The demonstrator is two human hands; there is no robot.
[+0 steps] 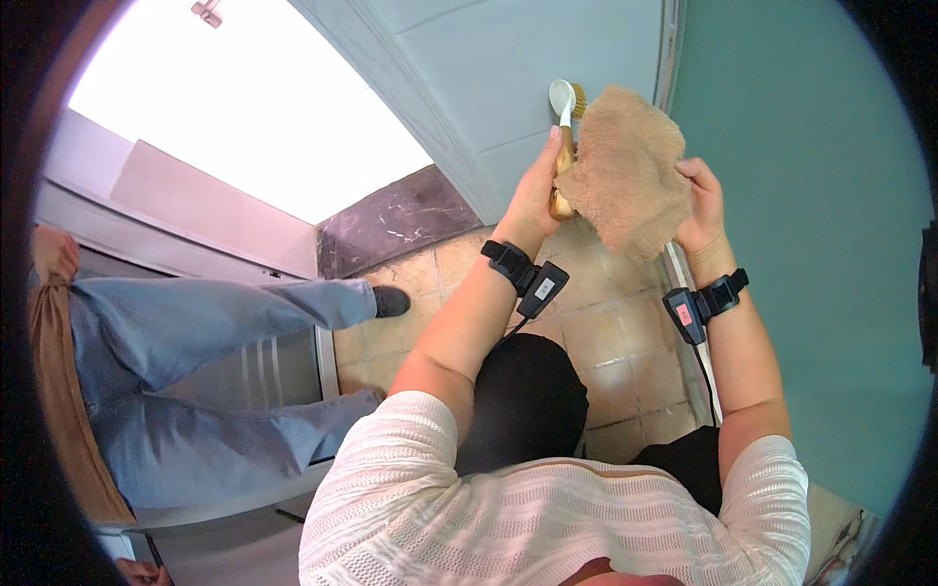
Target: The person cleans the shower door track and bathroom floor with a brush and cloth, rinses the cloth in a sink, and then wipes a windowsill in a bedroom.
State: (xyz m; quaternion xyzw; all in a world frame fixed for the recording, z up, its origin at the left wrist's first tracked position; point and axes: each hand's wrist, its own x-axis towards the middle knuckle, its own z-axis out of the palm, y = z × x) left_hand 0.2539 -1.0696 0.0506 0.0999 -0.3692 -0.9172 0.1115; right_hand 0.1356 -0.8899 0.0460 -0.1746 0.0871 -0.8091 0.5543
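Observation:
My left hand is closed round the wooden handle of a brush, which has a white head and yellowish bristles facing right. A tan cloth with a fluffy surface hangs just right of the brush and overlaps part of its handle. At the cloth's right edge, my right hand grips it between thumb and fingers; some of those fingers are hidden behind it. Both hands are held up in front of me, over the tiled floor. Whether my left fingers also touch the cloth cannot be made out.
A pale blue panelled door rises ahead, and a green surface runs along my right. Beige tiles cover the floor. Another person in blue jeans stands at left, near a dark marble sill under a bright opening.

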